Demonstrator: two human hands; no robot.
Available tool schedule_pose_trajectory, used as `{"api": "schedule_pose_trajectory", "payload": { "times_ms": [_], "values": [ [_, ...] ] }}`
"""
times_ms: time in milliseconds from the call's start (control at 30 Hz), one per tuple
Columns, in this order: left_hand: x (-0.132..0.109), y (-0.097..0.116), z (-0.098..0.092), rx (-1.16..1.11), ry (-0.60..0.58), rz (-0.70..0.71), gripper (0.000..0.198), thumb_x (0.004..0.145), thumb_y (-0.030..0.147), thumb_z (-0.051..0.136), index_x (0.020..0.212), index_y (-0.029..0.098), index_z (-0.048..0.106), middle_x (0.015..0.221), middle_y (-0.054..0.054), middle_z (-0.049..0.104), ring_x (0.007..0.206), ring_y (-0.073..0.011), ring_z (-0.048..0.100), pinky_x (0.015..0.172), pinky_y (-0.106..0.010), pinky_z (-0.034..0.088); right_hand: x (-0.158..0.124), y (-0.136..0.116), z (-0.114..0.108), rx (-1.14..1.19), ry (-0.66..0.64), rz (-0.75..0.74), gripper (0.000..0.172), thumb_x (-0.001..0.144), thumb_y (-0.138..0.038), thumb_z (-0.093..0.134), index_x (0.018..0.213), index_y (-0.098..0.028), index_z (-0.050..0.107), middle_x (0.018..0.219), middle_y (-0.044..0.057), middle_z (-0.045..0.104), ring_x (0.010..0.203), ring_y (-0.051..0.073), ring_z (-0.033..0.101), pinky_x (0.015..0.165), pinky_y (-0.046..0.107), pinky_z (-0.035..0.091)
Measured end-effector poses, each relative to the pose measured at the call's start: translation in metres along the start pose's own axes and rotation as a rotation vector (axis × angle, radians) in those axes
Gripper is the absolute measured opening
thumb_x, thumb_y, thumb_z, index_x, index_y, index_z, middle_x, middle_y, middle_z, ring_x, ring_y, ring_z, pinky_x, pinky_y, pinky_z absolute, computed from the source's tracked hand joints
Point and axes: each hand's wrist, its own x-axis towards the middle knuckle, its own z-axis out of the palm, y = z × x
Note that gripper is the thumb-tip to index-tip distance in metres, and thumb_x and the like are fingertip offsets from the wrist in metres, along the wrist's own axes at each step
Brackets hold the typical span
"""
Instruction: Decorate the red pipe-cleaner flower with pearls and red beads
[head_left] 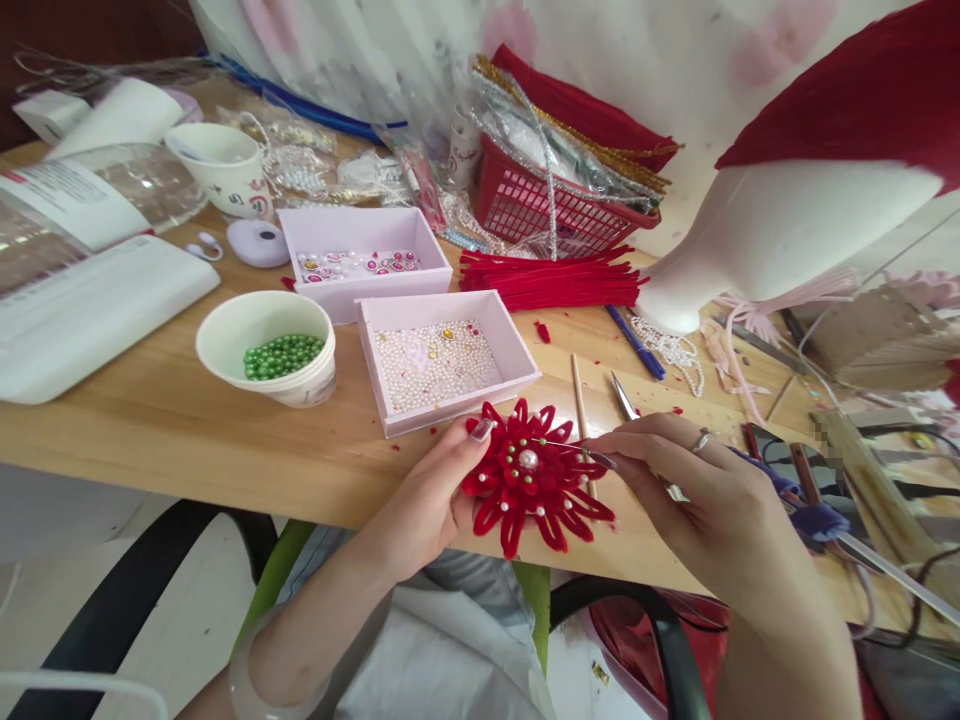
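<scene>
Gripping a red chenille flower [534, 478] from its side, left hand [431, 500] curled, right hand [694, 500] pinching a thin pin [570, 447] over it.

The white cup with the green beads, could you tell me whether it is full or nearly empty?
Nearly empty: the green beads only cover the bottom of the white cup, with bare inner wall above them.

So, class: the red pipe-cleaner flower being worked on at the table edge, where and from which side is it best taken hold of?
Probably by the outer petal loops on its left rim, coming from the left and underneath, as the left hand does now. The red flower lies face up with pearls on its centre and petals, and the right hand works from the right, so a rim grip from below leaves the beaded face free.
</scene>
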Motion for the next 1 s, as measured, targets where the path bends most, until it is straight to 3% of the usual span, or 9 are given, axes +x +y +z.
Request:
{"api": "schedule_pose_trajectory", "payload": {
  "times_ms": [100,267,567,767,1000],
  "values": [
    [0.0,-0.001,-0.001,-0.033,0.0,0.013,0.022,0.09,0.035,0.074,0.111,0.028,0.076,0.106,0.003,0.079,0.102,-0.013,0.072,0.08,-0.015,0.056,0.002,-0.001,-0.004,0.028,-0.021,0.012,0.024,0.1,-0.005,0.053,0.11,-0.023,0.064,0.1,0.001,0.065,0.092,0.012,0.063,0.079,0.024,0.048],
    [0.0,-0.001,-0.001,-0.029,-0.027,-0.013,0.02,0.09,0.036,0.074,0.108,0.028,0.076,0.102,0.002,0.08,0.095,-0.013,0.074,0.078,-0.017,0.057,0.004,-0.003,-0.005,0.034,-0.038,-0.018,0.025,0.1,-0.005,0.052,0.11,-0.024,0.063,0.101,0.001,0.066,0.093,0.012,0.064,0.08,0.024,0.048],
    [0.0,0.0,0.002,-0.02,-0.035,-0.005,0.021,0.091,0.036,0.072,0.109,0.024,0.075,0.107,-0.001,0.079,0.105,-0.0178,0.073,0.086,-0.023,0.057,0.004,0.004,-0.012,0.056,-0.062,-0.014,0.025,0.099,-0.006,0.055,0.111,-0.026,0.064,0.099,0.001,0.068,0.09,0.014,0.066,0.076,0.026,0.05],
    [-0.001,0.0,0.002,0.028,-0.03,-0.001,0.027,0.095,0.035,0.065,0.12,0.024,0.072,0.119,-0.005,0.076,0.124,-0.0249,0.065,0.105,-0.036,0.051,-0.001,0.009,-0.014,0.041,-0.029,0.01,0.025,0.097,-0.008,0.055,0.108,-0.028,0.067,0.099,0.001,0.069,0.091,0.016,0.068,0.077,0.028,0.052],
    [-0.001,0.001,0.003,0.041,-0.03,0.001,0.023,0.095,0.035,0.066,0.114,0.024,0.072,0.114,-0.004,0.078,0.117,-0.0229,0.068,0.099,-0.032,0.054,-0.002,0.005,-0.015,0.041,-0.031,0.001,0.026,0.099,-0.008,0.054,0.109,-0.028,0.066,0.1,0.001,0.068,0.09,0.015,0.067,0.078,0.027,0.051]
  ]
}}
